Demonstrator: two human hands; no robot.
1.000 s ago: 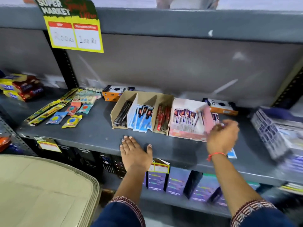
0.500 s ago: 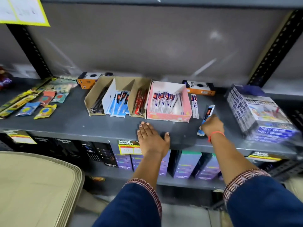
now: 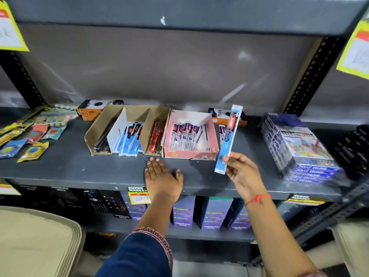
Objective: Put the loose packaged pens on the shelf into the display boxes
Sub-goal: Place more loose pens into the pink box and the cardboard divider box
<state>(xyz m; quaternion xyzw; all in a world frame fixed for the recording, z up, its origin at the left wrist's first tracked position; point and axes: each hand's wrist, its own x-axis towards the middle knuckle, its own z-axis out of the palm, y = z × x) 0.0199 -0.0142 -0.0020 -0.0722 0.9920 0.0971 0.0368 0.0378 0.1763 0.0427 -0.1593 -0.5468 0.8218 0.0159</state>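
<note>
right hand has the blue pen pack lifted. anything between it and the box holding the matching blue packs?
Nothing blocks a lifted carry. The blue pen pack in the right hand is above the shelf. On a straight line leftward sit the pink display box and the red-pen compartment, before the blue-pack compartment, which is open-topped.

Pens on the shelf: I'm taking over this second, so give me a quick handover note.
Right hand: holds a blue pen pack by its lower end, off the shelf.
Left hand: flat on the shelf, empty.
Done: brown box and pink box already hold pens.
Left: box the held pack, probably with the blue packs in the brown box; one loose pack lies right of the pink box.
</note>
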